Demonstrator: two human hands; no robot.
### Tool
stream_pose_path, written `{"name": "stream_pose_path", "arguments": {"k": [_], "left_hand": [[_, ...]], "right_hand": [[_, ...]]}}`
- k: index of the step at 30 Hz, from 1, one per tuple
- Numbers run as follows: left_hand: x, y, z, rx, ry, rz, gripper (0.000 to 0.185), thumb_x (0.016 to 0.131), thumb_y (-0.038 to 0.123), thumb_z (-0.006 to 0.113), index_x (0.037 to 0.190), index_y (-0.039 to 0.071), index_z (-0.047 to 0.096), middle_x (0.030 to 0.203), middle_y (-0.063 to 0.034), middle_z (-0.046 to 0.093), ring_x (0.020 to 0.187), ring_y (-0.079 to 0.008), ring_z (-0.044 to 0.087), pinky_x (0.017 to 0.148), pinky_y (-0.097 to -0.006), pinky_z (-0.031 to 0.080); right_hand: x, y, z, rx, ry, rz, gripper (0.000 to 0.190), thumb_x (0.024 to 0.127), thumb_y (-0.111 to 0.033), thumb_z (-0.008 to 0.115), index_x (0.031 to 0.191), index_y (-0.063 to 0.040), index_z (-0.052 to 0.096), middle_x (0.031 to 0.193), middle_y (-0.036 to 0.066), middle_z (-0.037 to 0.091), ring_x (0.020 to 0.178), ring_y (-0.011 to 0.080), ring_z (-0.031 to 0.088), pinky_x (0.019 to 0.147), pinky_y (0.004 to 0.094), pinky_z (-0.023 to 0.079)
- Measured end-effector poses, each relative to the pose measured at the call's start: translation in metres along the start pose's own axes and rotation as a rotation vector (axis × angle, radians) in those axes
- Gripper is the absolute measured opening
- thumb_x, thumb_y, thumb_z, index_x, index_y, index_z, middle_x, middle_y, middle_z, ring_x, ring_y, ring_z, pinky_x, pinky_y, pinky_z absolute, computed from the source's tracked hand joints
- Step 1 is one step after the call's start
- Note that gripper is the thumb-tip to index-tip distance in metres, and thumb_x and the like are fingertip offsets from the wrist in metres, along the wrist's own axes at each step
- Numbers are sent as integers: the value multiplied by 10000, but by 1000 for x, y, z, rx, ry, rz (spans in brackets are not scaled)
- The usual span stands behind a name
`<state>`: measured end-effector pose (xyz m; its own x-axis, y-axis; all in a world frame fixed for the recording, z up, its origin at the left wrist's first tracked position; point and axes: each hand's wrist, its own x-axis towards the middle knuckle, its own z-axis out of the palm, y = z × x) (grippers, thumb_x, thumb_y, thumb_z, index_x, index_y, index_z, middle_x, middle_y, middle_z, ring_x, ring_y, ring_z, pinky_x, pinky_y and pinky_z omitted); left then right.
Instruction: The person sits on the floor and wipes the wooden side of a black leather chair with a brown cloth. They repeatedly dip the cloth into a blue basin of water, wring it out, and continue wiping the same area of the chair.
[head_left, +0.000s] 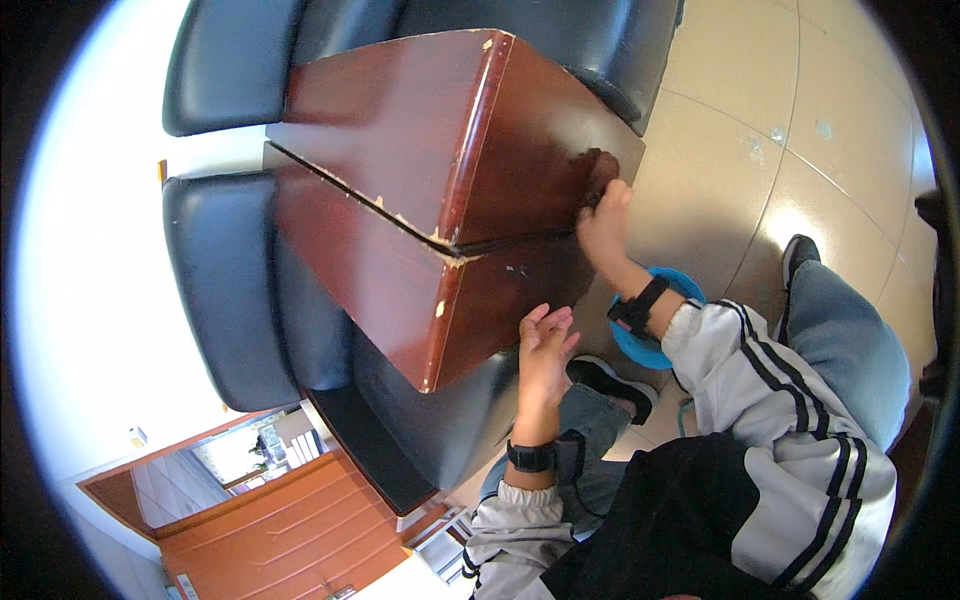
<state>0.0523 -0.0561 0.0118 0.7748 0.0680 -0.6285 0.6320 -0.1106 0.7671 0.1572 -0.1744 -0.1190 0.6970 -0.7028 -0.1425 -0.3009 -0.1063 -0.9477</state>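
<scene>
A glossy dark red-brown wooden piece of furniture (390, 97), possibly a pair of tables, stands before me, with chipped edges along a dark gap between its two parts. My right hand (609, 225) is at the near side face, by its right end, closed around a dark brown bunched thing (602, 171) that looks like a cloth and lies against the wood. Its exact outline is blurred. My left hand (546, 341) holds nothing; its fingers are apart and slightly curled beside the lower part of that face. Below my right wrist a blue bucket (679, 281) stands on the floor, partly hidden by my arm.
Black leather-like seating (225, 292) surrounds the furniture's far and side edges. A black-topped low surface (371, 450) is at the lower left, near an orange-brown wooden door (292, 532). Beige floor tiles (727, 157) extend to the right. My shoes are near the bucket.
</scene>
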Motion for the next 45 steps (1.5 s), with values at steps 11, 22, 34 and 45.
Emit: {"name": "stream_pose_path", "arguments": {"k": [11, 22, 34, 45], "left_hand": [[-16, -2, -18, -75, 44, 57, 370, 920, 32, 496, 1276, 16, 397, 1178, -136, 542, 1075, -235, 538, 881, -372, 479], [-16, -11, -23, -219, 24, -13, 398, 925, 56, 509, 1295, 2, 373, 1246, -178, 496, 1103, -288, 538, 906, -434, 486], [-1, -21, -32, -478, 109, -176, 395, 853, 4, 547, 1214, 55, 395, 1147, -130, 506, 1068, -229, 530, 828, -413, 491], [-14, -31, -64, -337, 19, -189, 328, 894, 40, 512, 1220, 44, 478, 1098, -74, 575, 983, -202, 548, 849, -403, 442]], "right_hand": [[-52, -133, -34, 358, 89, -673, 471, 730, 10, 592, 1171, 28, 428, 1149, 286, 401, 1022, 457, 437, 860, 505, 405], [-47, -12, 12, 36, 174, -408, 434, 723, 22, 589, 1116, 66, 410, 1147, 298, 413, 1096, 473, 398, 953, 520, 342], [-76, -34, 11, 506, 20, 83, 283, 865, -177, 637, 963, 3, 441, 909, 137, 462, 844, 252, 463, 802, 365, 406], [-99, -83, -10, 460, -22, -304, 279, 855, -154, 643, 1049, 1, 514, 986, 189, 532, 921, 356, 554, 798, 394, 454]]}}
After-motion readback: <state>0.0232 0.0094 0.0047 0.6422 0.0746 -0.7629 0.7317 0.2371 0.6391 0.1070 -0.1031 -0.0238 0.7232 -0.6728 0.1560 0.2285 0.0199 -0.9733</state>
